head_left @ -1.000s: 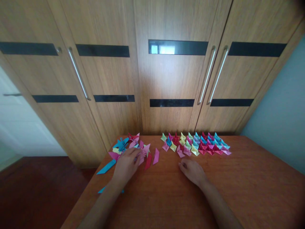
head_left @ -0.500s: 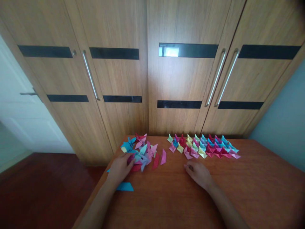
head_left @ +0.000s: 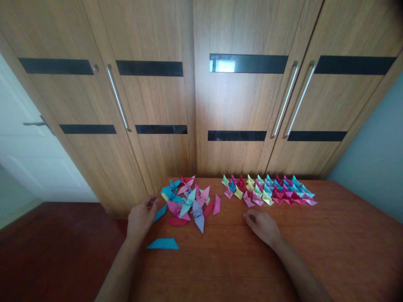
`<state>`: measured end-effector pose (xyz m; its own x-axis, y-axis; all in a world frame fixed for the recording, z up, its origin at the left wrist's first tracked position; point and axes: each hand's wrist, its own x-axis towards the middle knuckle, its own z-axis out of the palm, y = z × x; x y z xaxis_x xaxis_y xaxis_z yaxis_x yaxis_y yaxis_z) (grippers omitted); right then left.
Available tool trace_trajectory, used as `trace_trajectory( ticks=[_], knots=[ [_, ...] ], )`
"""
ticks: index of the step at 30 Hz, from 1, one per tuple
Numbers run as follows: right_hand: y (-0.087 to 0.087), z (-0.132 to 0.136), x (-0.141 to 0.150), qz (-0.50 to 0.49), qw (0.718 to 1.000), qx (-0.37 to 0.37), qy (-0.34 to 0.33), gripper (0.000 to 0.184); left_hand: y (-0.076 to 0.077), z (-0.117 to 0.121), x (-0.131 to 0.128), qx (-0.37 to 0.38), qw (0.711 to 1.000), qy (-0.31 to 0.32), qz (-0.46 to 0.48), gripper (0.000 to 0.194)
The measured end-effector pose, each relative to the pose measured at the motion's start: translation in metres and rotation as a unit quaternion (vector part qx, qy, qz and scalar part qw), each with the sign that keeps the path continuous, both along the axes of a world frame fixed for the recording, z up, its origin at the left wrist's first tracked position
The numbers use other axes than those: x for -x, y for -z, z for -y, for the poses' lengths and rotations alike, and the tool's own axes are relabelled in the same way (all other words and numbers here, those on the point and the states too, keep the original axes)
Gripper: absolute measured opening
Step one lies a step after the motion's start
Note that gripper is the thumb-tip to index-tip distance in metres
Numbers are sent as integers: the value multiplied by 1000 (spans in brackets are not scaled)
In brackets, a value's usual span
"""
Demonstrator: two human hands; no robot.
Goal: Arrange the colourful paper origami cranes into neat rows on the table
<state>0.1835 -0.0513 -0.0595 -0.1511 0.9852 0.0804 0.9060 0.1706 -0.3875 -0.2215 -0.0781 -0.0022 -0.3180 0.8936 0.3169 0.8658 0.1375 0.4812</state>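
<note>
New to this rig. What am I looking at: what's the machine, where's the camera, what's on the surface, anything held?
There is no machine here: these are a person's two bare hands. One camera, worn on the person's head, looks forward and down over a wooden table, with a cupboard behind it.

On the table's left side lies a loose pile of folded paper in mixed colours; a blue strip lies apart, nearer the person. To the right, small folded pieces stand in close rows.

The left hand is at the pile's left edge, fingers bent; the right hand is loosely curled in front of the rows. I see nothing held in either, though the curled fingers could hide something small.
</note>
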Motion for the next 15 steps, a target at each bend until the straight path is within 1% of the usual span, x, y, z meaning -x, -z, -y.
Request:
trace_trajectory(
  ticks=[2, 4, 6, 8, 9, 11, 12, 13, 15],
  knots=[
    [0, 2, 4, -1, 1000, -8, -2, 30, 1, 0, -3, -15, 1000, -8, 8, 36],
    [0, 4, 10, -1, 1000, -13, -8, 29, 2, 0, -13, -43, 999, 5, 6, 35],
    [1, 7, 18, 2, 1000, -14, -16, 28, 3, 0, -31, -82, 995, 58, -14, 32],
    [1, 9, 24, 6, 1000, -21, -22, 27, 1, 0, -56, -113, 982, 138, -52, 29],
    [1, 10, 26, 8, 999, -24, -23, 27, -1, 0, -69, -117, 974, 180, -75, 28],
    [1, 11, 29, 6, 999, -28, -23, 28, -6, 1, -94, -101, 955, 249, -125, 27],
    [1, 11, 29, 4, 999, -29, -22, 28, -7, 0, -104, -85, 946, 274, -150, 27],
    [0, 11, 29, 1, 999, -27, -22, 28, -8, 0, -112, -70, 939, 289, -172, 28],
    [-1, 10, 29, -2, 1000, -22, -21, 28, -8, -1, -120, -41, 932, 297, -202, 28]
  ],
)
